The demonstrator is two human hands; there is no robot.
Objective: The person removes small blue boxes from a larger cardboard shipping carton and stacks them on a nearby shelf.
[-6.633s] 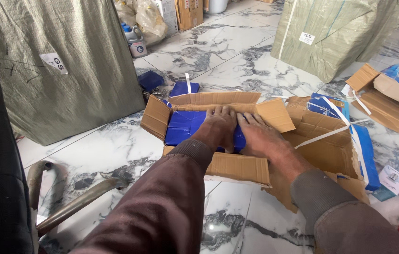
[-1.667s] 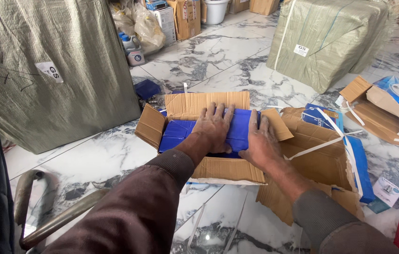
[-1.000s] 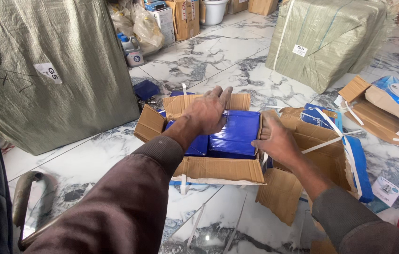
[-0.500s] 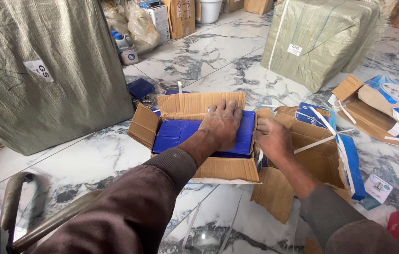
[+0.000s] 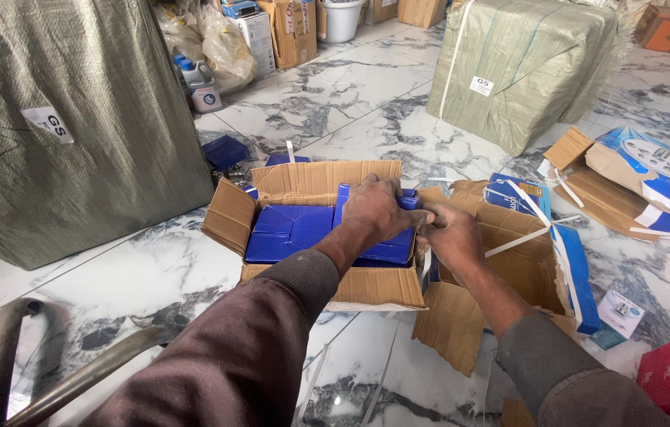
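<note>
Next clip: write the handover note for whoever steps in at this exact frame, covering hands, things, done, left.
Left hand: palm down on the blue boxes at the right end of the open cardboard carton.
Right hand: gripping the carton's right edge by the flap.
Done: carton open on the marble floor, blue boxes lying packed inside.
Left: flaps not yet closed; loose blue boxes lie behind the carton, torn cartons at the right.
</note>
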